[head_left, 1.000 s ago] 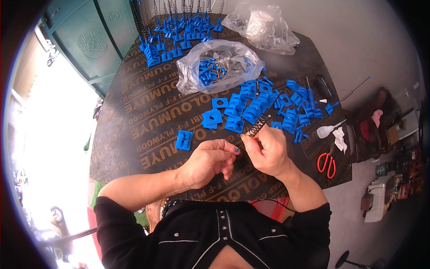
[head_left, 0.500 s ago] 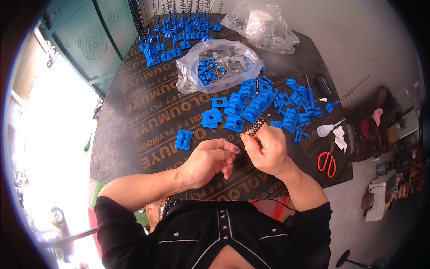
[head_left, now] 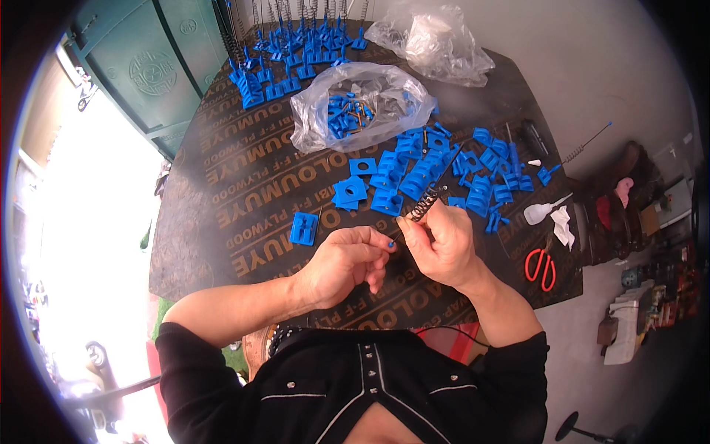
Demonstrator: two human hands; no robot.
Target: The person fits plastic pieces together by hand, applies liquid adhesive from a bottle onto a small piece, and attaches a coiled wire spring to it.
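Note:
Over the near part of the table, my left hand [head_left: 344,265] is closed in a pinch on a small blue cap [head_left: 391,244], which shows at the fingertips. Just right of it, my right hand [head_left: 447,250] grips a black coil spring [head_left: 424,203] between thumb and fingers. The spring tilts up and to the right, and a thin straight wire runs on from its far end. A narrow gap parts the two hands. A blue base piece [head_left: 304,229] lies left of the spring, and square blue plates [head_left: 350,194] are stacked beyond my hands.
Blue ribbed parts [head_left: 425,174] lie in rows past my right hand. Behind them sits an open plastic bag [head_left: 303,132] of small blue pieces and screws. Springs on blue bases [head_left: 251,92] stand at the far left. Red-handled scissors [head_left: 548,271] and a white bottle [head_left: 538,214] lie at right.
Both hands keep almost the same place and grip. Only a very slight shift shows at the spring and the blue cap.

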